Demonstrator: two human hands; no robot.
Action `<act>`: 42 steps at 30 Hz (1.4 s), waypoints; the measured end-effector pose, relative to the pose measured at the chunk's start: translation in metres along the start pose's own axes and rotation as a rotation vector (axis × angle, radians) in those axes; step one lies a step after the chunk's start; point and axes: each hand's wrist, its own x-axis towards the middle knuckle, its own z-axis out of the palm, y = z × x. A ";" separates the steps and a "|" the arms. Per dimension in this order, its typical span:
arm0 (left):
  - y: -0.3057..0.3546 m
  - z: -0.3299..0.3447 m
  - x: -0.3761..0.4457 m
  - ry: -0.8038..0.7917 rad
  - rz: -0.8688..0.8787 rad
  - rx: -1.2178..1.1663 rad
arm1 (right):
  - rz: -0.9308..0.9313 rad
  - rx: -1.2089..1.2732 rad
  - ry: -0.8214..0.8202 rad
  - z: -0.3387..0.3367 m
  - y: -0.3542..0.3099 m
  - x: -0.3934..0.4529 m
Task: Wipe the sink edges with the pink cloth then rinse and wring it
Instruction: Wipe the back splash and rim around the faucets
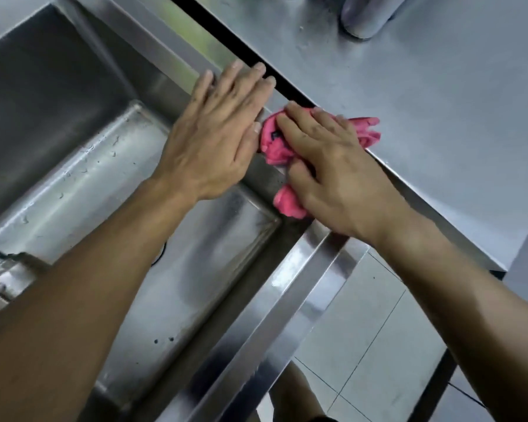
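Observation:
A crumpled pink cloth (273, 146) lies on the right edge of the stainless steel sink (177, 77), at the near right corner. My right hand (333, 169) lies flat on top of the cloth with straight fingers, pressing it onto the rim. Parts of the cloth stick out at the fingertips, beside the thumb and on the far side. My left hand (217, 129) rests flat on the same rim just left of the cloth, fingers straight, holding nothing. The sink basin is wet, with droplets on its floor.
A steel worktop (424, 117) adjoins the sink on the right, across a dark gap. A metal cylinder (369, 16) stands at its far end. A glass object (0, 269) sits at the basin's left. The front rim (287, 300) borders tiled floor.

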 end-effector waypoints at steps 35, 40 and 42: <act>0.045 0.012 -0.003 0.011 -0.277 0.058 | -0.397 -0.130 0.077 0.065 -0.015 -0.143; 0.042 0.014 -0.003 0.013 -0.275 0.053 | -0.277 -0.173 0.141 0.027 0.049 -0.089; 0.043 0.016 -0.003 0.027 -0.282 0.051 | -0.177 -0.172 0.150 0.017 0.062 -0.076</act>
